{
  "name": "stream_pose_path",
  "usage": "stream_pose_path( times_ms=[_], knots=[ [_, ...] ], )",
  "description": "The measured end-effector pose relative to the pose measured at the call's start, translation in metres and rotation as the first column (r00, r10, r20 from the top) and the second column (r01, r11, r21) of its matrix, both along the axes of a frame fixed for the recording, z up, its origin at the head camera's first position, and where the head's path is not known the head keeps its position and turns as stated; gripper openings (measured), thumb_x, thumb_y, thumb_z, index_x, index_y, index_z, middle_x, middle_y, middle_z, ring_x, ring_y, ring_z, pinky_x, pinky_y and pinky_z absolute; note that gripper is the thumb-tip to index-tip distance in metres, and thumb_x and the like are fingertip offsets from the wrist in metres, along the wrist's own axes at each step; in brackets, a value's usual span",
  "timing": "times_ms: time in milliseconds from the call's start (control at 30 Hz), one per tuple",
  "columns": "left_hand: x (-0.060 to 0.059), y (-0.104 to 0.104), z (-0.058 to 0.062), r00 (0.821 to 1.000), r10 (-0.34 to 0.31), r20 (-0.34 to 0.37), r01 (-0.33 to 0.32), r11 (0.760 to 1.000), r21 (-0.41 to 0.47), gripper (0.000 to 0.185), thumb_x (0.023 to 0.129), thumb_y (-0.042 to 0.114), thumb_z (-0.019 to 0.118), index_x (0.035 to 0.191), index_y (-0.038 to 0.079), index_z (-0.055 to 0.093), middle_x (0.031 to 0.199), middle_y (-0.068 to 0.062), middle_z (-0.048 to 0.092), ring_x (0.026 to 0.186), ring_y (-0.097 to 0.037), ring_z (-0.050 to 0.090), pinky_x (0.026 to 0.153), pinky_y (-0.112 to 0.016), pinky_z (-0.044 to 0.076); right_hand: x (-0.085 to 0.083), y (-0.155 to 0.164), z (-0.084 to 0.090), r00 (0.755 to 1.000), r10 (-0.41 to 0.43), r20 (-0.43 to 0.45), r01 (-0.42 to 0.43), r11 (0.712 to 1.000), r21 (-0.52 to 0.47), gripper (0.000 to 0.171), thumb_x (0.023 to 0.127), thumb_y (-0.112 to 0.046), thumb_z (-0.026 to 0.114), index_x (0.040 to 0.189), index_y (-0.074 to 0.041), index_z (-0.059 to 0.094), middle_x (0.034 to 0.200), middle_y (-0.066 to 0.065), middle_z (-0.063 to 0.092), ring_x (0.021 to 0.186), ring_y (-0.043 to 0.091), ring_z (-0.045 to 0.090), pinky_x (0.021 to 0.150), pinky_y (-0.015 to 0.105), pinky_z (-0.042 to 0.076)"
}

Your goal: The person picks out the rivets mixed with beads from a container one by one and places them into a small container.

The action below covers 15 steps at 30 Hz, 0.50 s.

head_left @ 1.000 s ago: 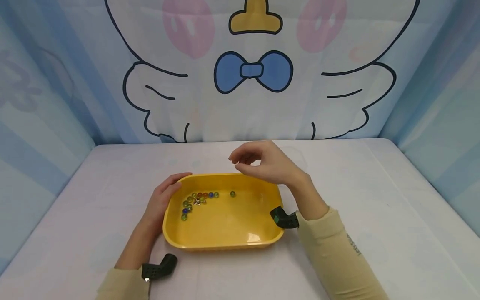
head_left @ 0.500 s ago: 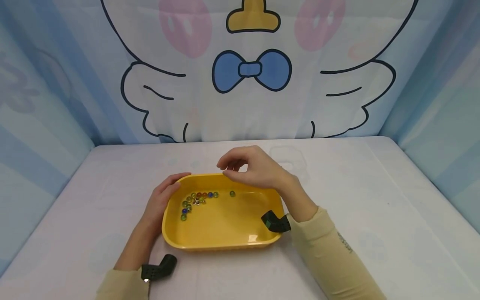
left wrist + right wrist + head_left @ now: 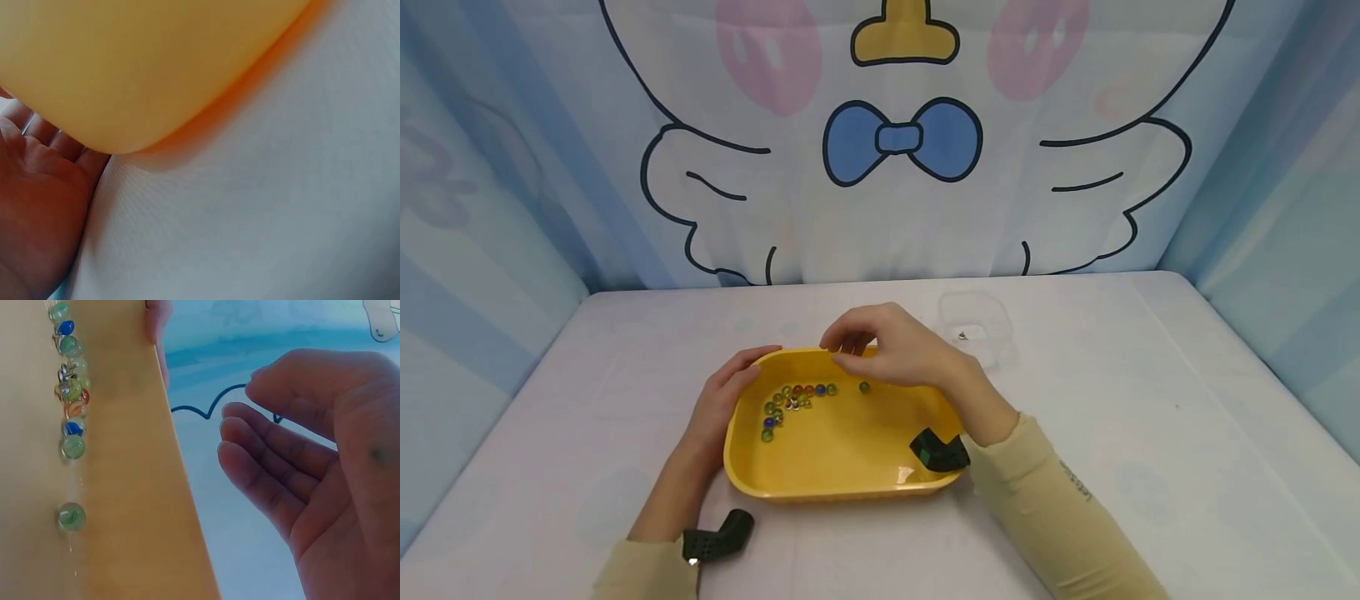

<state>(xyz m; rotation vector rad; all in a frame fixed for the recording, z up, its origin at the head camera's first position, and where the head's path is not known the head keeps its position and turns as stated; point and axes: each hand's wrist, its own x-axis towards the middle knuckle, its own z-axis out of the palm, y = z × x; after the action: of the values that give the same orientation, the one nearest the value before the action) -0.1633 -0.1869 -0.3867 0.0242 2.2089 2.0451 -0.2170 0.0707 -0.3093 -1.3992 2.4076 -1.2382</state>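
Observation:
My left hand (image 3: 721, 404) grips the left end of a yellow tray (image 3: 850, 467), its thumb at the rim and its fingers along the outside. In the left wrist view the palm (image 3: 37, 212) shows beside the tray's underside. Over the tray's far rim hovers my right hand (image 3: 895, 346), fingers loosely bent and holding nothing in the right wrist view. Glass marbles (image 3: 808, 390), green, blue and orange, lie in a bent row at the tray's back left. Small silvery pieces (image 3: 793, 405) sit among them. One green marble (image 3: 864, 387) lies apart, below the right hand.
Behind my right forearm stands a clear plastic container (image 3: 996, 321) with a tiny shiny piece (image 3: 962, 336) in it. A white cloth covers the table (image 3: 1150, 417). A printed curtain (image 3: 902, 225) hangs along its back edge.
My right hand has moved left and slightly nearer, from beyond the tray to over its far rim. The clear container has come into view behind it. The left hand and tray stay almost still.

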Motion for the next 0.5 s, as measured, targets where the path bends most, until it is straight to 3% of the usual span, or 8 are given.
stream_pose_path(
  times_ms=[500],
  knots=[
    [0.0003, 0.0004, 0.0003, 1.0, 0.0, 0.002, 0.0, 1.0, 0.012, 0.042, 0.109, 0.027, 0.037, 0.146, 0.01, 0.048, 0.147, -0.005, 0.05, 0.129, -0.017, 0.046, 0.108, -0.021, 0.037, 0.0015, -0.0091, -0.009, 0.999, 0.043, 0.008, -0.043, 0.997, 0.071, 0.02, 0.092, -0.005, 0.068, 0.111, 0.001, 0.072, 0.105, 0.011, 0.071, 0.085, 0.009, 0.061, 0.08, 0.023, 0.054]
  ],
)
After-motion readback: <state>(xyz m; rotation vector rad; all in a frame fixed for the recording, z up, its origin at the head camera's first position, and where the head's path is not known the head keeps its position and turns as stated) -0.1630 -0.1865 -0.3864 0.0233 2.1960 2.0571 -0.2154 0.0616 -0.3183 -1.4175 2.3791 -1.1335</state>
